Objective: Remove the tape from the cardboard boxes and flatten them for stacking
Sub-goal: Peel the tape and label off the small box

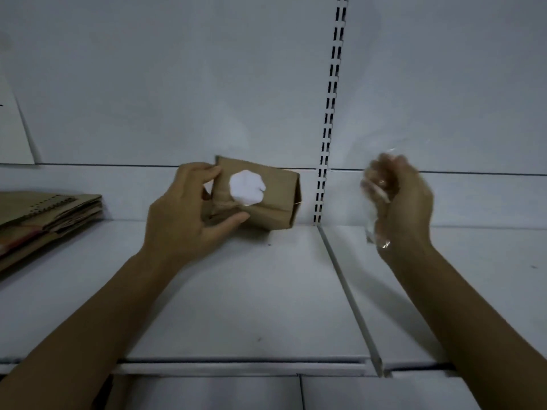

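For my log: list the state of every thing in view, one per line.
cardboard box: box-shaped, not yet flattened
clear tape: crumpled, off the box
left hand: grips the box's left end
right hand: holds the tape
flattened cardboard stack: lying flat, far left

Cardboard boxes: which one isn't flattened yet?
The small box with the white patch, gripped by the left hand; the others lie flat in the stack at far left.

box (266, 199): frame centre, on the shelf (236, 291)
flattened stack (47, 217): left edge, on the shelf
tape (377, 208): right of the box
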